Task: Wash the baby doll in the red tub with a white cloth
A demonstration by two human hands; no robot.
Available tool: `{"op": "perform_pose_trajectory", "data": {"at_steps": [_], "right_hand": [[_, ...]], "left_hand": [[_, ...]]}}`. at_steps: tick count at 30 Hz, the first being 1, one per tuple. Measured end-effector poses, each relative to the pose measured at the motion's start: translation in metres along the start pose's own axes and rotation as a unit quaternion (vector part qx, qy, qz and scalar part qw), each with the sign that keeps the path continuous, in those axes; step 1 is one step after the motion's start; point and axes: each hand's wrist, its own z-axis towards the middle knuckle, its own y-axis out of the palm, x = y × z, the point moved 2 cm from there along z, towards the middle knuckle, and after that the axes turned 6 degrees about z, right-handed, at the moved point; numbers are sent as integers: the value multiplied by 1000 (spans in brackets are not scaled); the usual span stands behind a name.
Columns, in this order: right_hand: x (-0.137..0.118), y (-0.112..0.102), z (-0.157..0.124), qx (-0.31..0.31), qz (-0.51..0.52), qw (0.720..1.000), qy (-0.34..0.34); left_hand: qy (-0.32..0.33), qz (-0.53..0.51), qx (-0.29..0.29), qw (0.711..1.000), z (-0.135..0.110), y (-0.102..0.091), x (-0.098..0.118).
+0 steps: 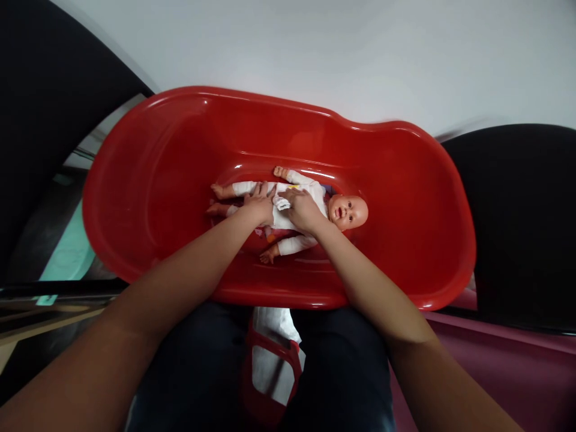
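A bald baby doll (348,211) in white clothes lies on its back in a red baby bathtub (193,120), its head to the right and its bare feet to the left. My left hand (261,205) rests on the doll's lower body with its fingers spread. Close beside it, over the doll's belly, my right hand (302,209) has its fingers bent around a small bunched white cloth (282,203). I cannot tell whether this cloth is part of the doll's clothing. Both hands hide much of the doll's middle. Orange and pink marks show on the tub floor beneath the doll.
Black rounded shapes (522,222) flank the tub on both sides. Behind it rises a pale wall (288,48). A red-framed thing with white material (274,372) is between my legs. A turquoise object (69,252) is at left, a dark pink surface (499,372) at lower right.
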Motion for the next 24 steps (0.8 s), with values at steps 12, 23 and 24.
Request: {"op": "perform_pose_trajectory", "data": {"at_steps": [12,23,24], "right_hand": [[9,-40,-12,168,-94,963,190],[4,1,-4,-9,-82,990,115],[2,2,-4,-19,-78,993,91]], "left_hand": [[-14,-35,-18,999,-20,-11,2],[3,-29,4,1000,0,-1,-1],[7,-28,11,1000,2,0,-2]]}}
